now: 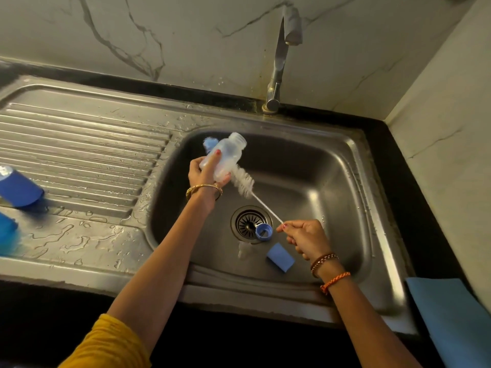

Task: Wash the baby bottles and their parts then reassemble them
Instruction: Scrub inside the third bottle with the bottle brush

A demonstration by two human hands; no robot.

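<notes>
The fingers [218, 152] of the left hand [206, 171] are curled round a clear baby bottle [225, 155], thumb across its side, holding it tilted above the left part of the sink [345, 160] with its open threaded neck pointing up and away. The right hand [305, 239] pinches the thin twisted-wire handle of a bottle brush [243, 181] between thumb and fingertips, low over the basin near the drain [248, 223]. The white bristle head lies against the bottle's base end, outside it as far as can be told. To scrub well, the left grip should probably stay firm near the middle of the wet plastic so it cannot spin or slip, while the right hand turns the wire and works the bristles along the wall; a pinch so far down the handle gives little control, so sliding nearer the bristles may help. For the inside, the neck would need turning toward the brush. Waiting in the basin are a blue screw ring [263, 231] beside the drain, a clear piece that looks like a teat [244, 249], and a blue cap [280, 257]. The tap [277, 65] shows no water running; the ribbed drainboard [79, 139] to the left is wet, and a blue cloth [451, 314] lies on the worktop at the right.
</notes>
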